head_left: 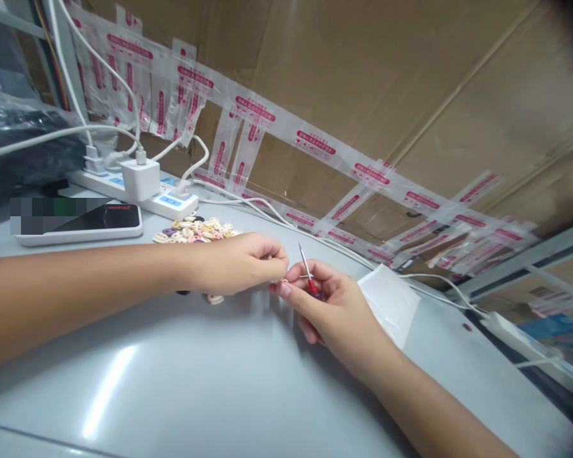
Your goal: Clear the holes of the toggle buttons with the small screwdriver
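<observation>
My left hand is closed in a pinch at its fingertips, meeting my right hand above the grey table. What the left fingers pinch is too small to make out. My right hand grips a thin metal tool with a red handle, its tip pointing up and away. A pile of small pastel charms lies just behind my left hand. One loose charm rests under my left wrist.
A white power strip with a charger and white cables sits at the back left. In front of it lies a phone. A clear plastic bag lies right of my hands. Strips of printed bags hang on the cardboard wall.
</observation>
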`<state>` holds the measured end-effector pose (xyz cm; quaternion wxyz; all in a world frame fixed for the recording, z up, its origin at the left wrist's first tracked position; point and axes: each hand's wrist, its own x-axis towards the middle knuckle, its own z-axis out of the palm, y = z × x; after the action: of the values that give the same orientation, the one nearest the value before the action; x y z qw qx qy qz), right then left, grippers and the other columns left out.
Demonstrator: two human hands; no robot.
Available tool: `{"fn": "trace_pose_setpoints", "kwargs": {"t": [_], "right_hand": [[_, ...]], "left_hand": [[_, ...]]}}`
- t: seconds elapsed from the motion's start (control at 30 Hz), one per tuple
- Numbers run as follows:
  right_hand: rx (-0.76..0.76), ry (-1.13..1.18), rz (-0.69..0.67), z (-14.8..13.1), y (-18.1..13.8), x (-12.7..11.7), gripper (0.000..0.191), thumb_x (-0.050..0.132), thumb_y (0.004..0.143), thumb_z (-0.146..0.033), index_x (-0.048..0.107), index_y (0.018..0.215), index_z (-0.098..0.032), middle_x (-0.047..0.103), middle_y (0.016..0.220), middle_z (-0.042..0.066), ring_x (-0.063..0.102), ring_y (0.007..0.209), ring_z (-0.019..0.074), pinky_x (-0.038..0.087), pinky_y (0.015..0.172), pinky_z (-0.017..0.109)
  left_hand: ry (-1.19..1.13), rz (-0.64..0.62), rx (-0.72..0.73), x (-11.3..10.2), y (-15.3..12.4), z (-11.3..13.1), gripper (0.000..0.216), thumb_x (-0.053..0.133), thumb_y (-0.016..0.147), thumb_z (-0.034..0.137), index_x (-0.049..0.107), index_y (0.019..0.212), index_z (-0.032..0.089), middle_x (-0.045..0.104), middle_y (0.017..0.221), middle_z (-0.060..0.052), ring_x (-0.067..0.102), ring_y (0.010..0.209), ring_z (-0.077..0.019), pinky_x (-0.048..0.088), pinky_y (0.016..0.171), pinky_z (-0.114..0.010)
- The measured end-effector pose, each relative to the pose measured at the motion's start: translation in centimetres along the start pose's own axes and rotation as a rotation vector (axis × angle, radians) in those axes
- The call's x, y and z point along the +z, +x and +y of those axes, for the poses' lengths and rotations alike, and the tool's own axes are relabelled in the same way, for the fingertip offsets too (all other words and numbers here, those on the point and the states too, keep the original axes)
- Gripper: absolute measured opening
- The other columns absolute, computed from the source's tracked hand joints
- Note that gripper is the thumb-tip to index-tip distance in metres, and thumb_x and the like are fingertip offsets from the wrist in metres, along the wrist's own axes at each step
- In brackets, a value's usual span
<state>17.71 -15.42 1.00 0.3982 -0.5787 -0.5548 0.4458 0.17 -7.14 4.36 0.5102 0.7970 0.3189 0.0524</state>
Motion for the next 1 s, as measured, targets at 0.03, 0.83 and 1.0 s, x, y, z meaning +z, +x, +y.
{"fn": "trace_pose_setpoints", "kwargs": {"t": [0.03, 0.83, 1.0], "right_hand": [[0.001, 0.009, 0.0, 0.0, 0.0, 0.0, 0.028, 0.072, 0.082, -0.043, 0.057, 0.087, -0.019, 0.055, 0.063, -0.007, 0.045, 0.036, 0.0037, 0.03, 0.037, 0.017], [-0.083, -0.006, 0.166, -0.2, -0.2, 0.3, 0.027, 0.076, 0.079, -0.04, 0.061, 0.083, -0.018, 0.058, 0.068, -0.005, 0.045, 0.037, 0.0031, 0.029, 0.036, 0.018], [-0.113, -0.04, 0.164, 0.1, 0.2, 0.0, 0.027, 0.076, 0.08, -0.042, 0.062, 0.085, -0.019, 0.057, 0.068, -0.005, 0.045, 0.035, 0.0035, 0.03, 0.034, 0.018]], "left_hand": [[-0.004, 0.0, -0.003, 0.0, 0.0, 0.1, 0.02, 0.048, 0.089, 0.043, 0.051, 0.09, 0.023, 0.039, 0.07, 0.003, 0.037, 0.054, -0.0114, 0.033, 0.039, -0.021], [-0.011, 0.055, 0.028, -0.5, 0.4, -0.8, 0.017, 0.052, 0.084, 0.039, 0.055, 0.091, 0.024, 0.041, 0.068, 0.003, 0.04, 0.052, -0.011, 0.034, 0.044, -0.023], [-0.225, 0.097, 0.105, -0.9, 1.9, -2.0, 0.026, 0.047, 0.079, 0.028, 0.063, 0.097, 0.02, 0.036, 0.063, 0.003, 0.034, 0.053, -0.0106, 0.029, 0.046, -0.022]]}}
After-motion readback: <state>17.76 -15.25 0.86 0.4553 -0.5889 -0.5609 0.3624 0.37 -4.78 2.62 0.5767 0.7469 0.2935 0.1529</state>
